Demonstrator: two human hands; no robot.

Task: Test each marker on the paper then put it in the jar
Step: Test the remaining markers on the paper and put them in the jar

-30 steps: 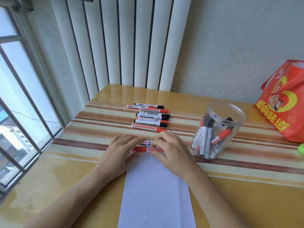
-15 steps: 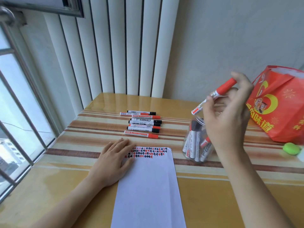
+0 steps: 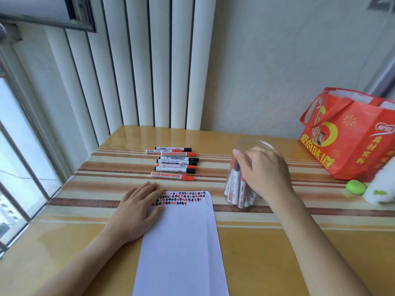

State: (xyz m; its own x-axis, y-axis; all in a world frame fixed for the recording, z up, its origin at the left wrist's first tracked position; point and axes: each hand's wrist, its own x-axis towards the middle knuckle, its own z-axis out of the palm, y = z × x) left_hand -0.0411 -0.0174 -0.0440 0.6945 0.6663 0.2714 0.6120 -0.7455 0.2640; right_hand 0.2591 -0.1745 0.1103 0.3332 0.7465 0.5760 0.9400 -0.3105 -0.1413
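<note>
Nearby, red bag (image 3: 350, 142) (gold Chinese characters) beside jar (image 3: 235, 189).

Seven capped markers (image 3: 174, 164) (red and black caps) are lying in a row beyond white paper (image 3: 181, 242) bearing red and black test marks; right, a clear jar (image 3: 232, 189) is holding upright markers.

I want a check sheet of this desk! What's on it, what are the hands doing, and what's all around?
Surface: striped table, glossy.
Job's things: paper with red and black marks along its top; markers in a row behind it; clear jar holding markers.
Clutter: red bag, green object, white thing at right edge.
Hands: left hand flat on paper; right hand at the jar's mouth, grip unclear.
Cables: nothing seen.
Surroundings: window left, vertical blinds behind.
</note>
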